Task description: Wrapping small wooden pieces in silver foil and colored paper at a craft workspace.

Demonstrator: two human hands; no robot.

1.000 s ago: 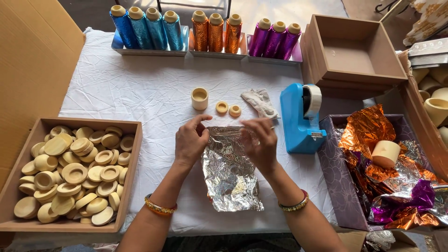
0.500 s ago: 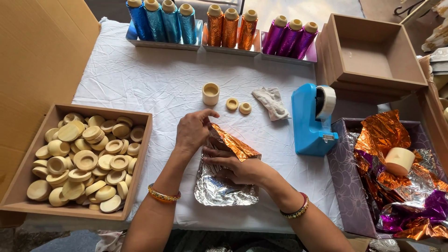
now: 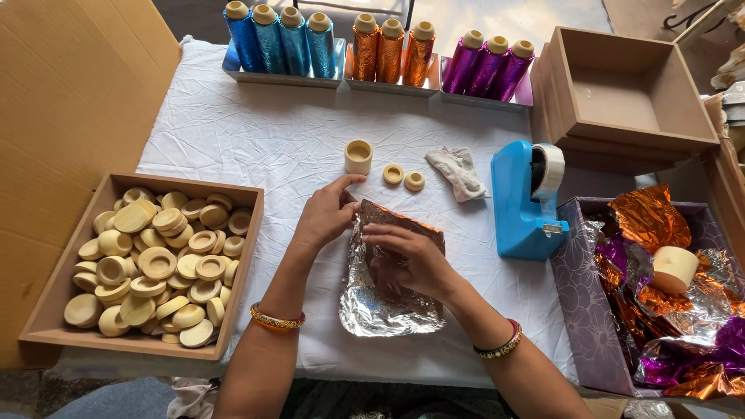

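On the bench [image 3: 233, 140], which is covered with a white cloth, one crumpled sheet of foil, silver on one face and copper on the other [image 3: 388, 299], lies in front of the person, near the front edge. The left hand [image 3: 326, 217] pinches the sheet's upper left edge, its fingers [image 3: 351, 208] closed on the foil with the forefinger stretched out above. The right hand [image 3: 411, 260] lies flat on the folded-over copper flap, its fingers [image 3: 380, 230] pressing the fold down and meeting the left hand's at the edge.

Just beyond the hands stand one pale wooden cylinder cup [image 3: 358, 156] and two small pale wooden rings [image 3: 403, 177], side by side. One crumpled white rag [image 3: 459, 172] lies to their right, and beside that one blue tape dispenser [image 3: 526, 200] with a roll of clear tape.

Along the far edge stand ten spools of metallic thread: four blue spools [image 3: 281, 35], three orange spools [image 3: 392, 46] and three purple spools [image 3: 489, 64], each group on its own tray.

On the left, one shallow wooden tray [image 3: 46, 310] holds a heap of pale round wooden lids, too many to count surely. At the right, one empty brown box [image 3: 621, 93] sits behind one purple patterned box [image 3: 582, 310] filled with copper, purple and silver foil scraps and one pale wooden cylinder [image 3: 673, 268].
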